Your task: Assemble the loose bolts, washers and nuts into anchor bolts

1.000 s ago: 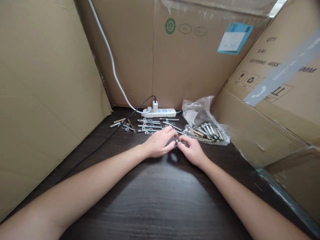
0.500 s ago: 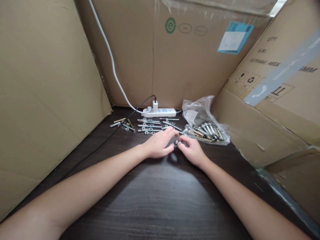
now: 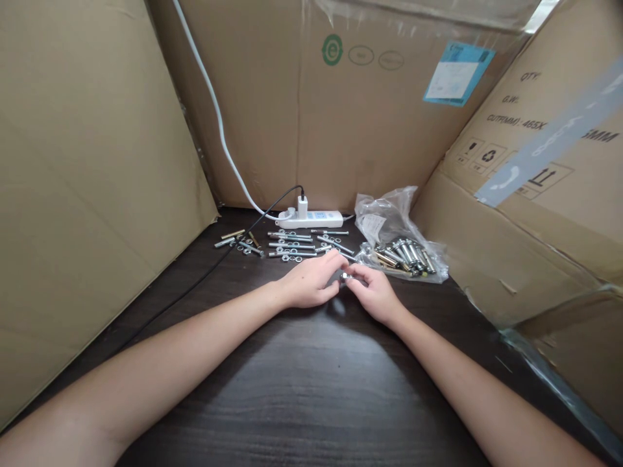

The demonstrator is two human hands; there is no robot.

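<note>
Between the thumb and fingers of my right hand [image 3: 374, 292] is a small shiny bolt [image 3: 346, 277], its nut end pointing left toward my other hand. Most of its shank is hidden by the fingers. Curved over the table just beside it, my left hand [image 3: 314, 280] has thumb and fingers apart, with the fingertips close to the nut end. Whether they touch it I cannot tell. Behind my left hand lie rows of loose bolts [image 3: 292, 246] with nuts and washers [image 3: 292, 259]. A clear plastic bag [image 3: 389, 211] with several bolts [image 3: 411, 255] lies beyond my right hand.
A white power strip [image 3: 321, 219] with a charger [image 3: 302, 207] sits at the back. A black cable [image 3: 209, 271] crosses the table on the left, near a small pile of metal parts [image 3: 238, 241]. Cardboard boxes [image 3: 253, 97] wall in the dark table [image 3: 292, 389].
The nut end of the bolt has shifted slightly between my fingers. My left fingertips have come a little nearer to my right hand. The other things lie as before.
</note>
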